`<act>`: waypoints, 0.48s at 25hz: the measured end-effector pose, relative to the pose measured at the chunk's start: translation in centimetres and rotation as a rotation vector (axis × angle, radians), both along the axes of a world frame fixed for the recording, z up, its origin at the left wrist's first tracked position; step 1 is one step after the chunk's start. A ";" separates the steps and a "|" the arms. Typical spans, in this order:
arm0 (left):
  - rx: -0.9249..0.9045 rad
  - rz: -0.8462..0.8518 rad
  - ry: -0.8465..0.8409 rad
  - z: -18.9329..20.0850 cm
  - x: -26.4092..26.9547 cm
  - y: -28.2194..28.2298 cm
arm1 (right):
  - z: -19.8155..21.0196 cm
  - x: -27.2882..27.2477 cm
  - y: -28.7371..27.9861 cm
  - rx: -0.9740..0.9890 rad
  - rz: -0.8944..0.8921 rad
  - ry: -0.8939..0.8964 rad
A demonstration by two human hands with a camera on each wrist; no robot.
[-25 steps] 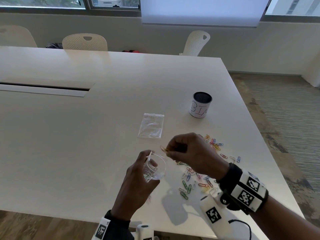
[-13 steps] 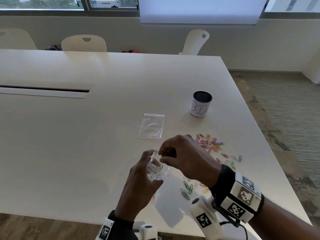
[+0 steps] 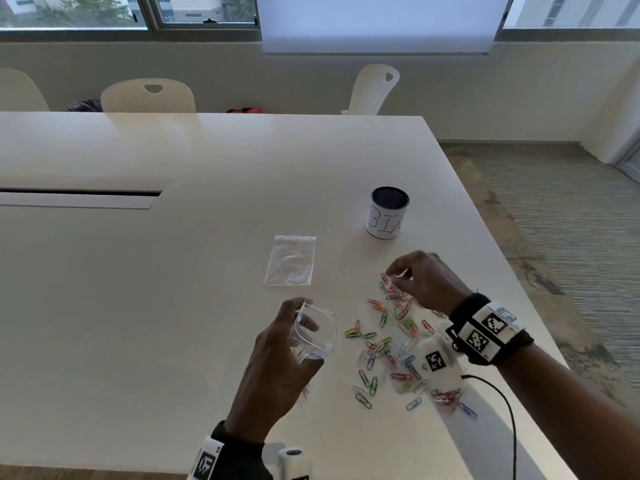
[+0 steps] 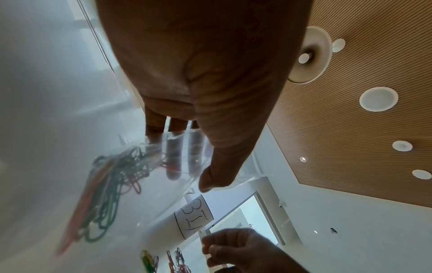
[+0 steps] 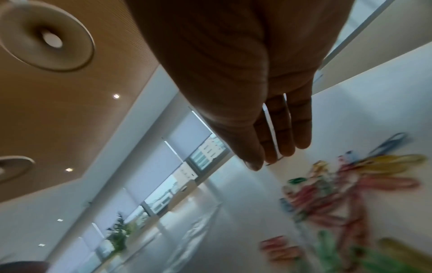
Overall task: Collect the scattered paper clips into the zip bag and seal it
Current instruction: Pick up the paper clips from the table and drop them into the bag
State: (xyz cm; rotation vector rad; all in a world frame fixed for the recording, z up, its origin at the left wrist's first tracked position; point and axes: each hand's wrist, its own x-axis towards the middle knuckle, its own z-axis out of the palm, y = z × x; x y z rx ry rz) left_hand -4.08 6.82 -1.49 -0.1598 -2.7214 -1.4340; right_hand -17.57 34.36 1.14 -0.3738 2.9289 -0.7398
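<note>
- Head view: the left hand (image 3: 277, 362) holds the zip bag (image 3: 317, 332) above the worktop (image 3: 173, 306), its grip curled round the clear plastic, the mouth open toward the right. The bag's lower part is hidden behind the fingers, so the clips inside barely show here.
- The right hand (image 3: 420, 280) hovers over the far end of the scattered paper clips (image 3: 391, 341), fingertips drawn together; whether they pinch a clip cannot be told. The wrist band and its camera cover some clips near the worktop's right edge.
- Half a second ago the right hand was at the bag's mouth; now it is well apart from it, over the pile.
- A second empty bag (image 3: 291, 261) lies flat beyond the left hand, and a white cup marked "BIN" (image 3: 386, 216) stands behind the pile. Bare worktop stretches to the left and far side; the clips lie near the right edge.
- Left wrist view: the thumb (image 4: 217, 173) and fingers (image 4: 173, 157) pinch the bag's wall; coloured clips (image 4: 110, 186) sit blurred inside. The right hand (image 4: 243, 251) is cut off at the bottom.
- Right wrist view: fingers (image 5: 286, 133) lie close together with the thumb against them, above the blurred clip pile (image 5: 339, 199); nothing held can be made out.
</note>
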 end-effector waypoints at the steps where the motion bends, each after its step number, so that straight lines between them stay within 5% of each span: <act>1: -0.001 -0.008 -0.001 0.0 -0.2 0.2 | -0.8 -0.7 0.8 0.053 -0.020 -0.008; 12: -0.013 -0.064 -0.003 -0.2 -2.5 1.3 | -3.6 -2.1 1.0 0.324 0.160 -0.171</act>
